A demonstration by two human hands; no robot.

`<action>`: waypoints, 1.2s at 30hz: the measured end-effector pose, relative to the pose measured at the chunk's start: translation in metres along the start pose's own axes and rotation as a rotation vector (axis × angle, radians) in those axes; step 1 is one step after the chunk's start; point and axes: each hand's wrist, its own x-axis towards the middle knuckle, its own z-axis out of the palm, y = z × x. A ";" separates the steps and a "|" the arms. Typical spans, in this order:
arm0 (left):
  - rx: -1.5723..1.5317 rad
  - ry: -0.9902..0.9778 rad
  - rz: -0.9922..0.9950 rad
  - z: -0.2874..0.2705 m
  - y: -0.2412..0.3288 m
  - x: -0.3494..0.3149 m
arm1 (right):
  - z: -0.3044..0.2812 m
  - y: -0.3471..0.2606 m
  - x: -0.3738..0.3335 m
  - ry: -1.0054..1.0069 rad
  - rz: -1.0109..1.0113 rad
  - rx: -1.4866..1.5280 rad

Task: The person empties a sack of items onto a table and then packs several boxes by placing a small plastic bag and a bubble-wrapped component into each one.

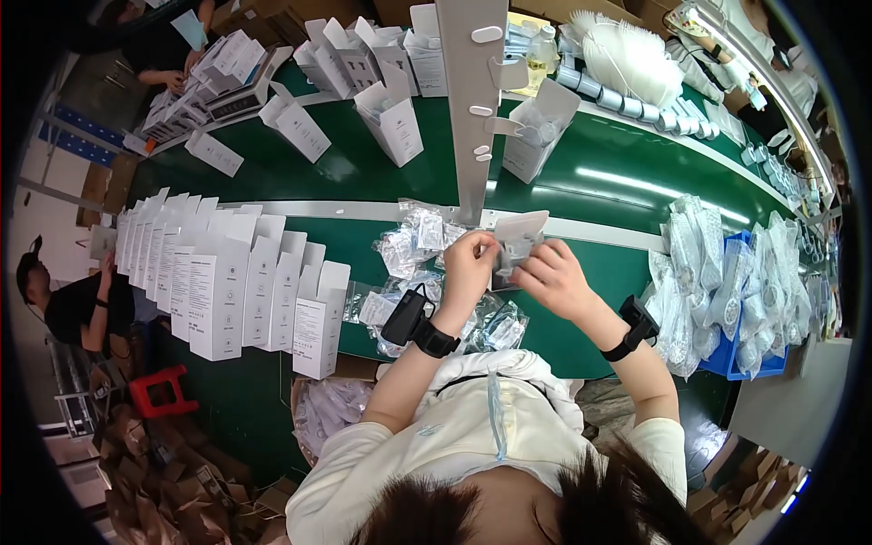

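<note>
In front of me at the table's near edge is an open white box [523, 222], its flap standing up, with a crinkled clear plastic bag [515, 251] showing at its mouth. My left hand [470, 265] grips the box's left side with bent fingers. On the other side, my right hand [552, 277] has its fingers closed at the box's right edge, close to the bag. The lower part of the box is hidden by my hands. Small clear bags with parts [420, 238] lie heaped beside and below my left hand.
A row of open white boxes [214, 304] stands at the left. Long bagged parts [695, 272] fill a blue bin [770, 365] at the right. A metal post [470, 109] rises ahead. More boxes [391, 123] stand on the green conveyor [363, 186]. Other people work at the left and far right.
</note>
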 end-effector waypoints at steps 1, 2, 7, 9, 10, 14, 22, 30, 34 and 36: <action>-0.002 -0.019 0.003 0.000 0.000 0.001 | 0.005 -0.001 -0.004 -0.038 -0.040 -0.064; -0.003 -0.038 0.008 -0.001 0.000 0.002 | 0.010 -0.003 -0.005 -0.039 -0.043 -0.063; -0.272 -0.057 0.054 -0.049 -0.003 -0.014 | 0.010 -0.005 -0.007 -0.132 0.127 0.035; 0.373 0.166 0.205 -0.118 -0.011 -0.025 | -0.003 0.004 -0.016 0.181 0.247 0.103; 0.749 0.248 0.300 -0.150 -0.034 -0.033 | 0.001 0.009 -0.024 0.185 0.279 0.067; 1.395 -0.008 -0.096 -0.227 -0.082 -0.082 | 0.065 0.011 -0.047 0.150 0.682 0.798; 1.242 -0.059 0.076 -0.214 -0.094 -0.088 | 0.063 0.123 -0.052 0.969 0.947 0.970; 0.630 -0.304 0.491 -0.025 0.014 -0.058 | 0.062 0.231 -0.094 0.948 1.134 0.137; 0.720 -0.371 0.382 0.051 0.000 -0.028 | 0.022 0.177 -0.116 0.582 1.132 -0.349; 0.755 -0.445 0.358 0.058 -0.029 -0.011 | -0.009 0.135 -0.143 0.295 1.366 -0.460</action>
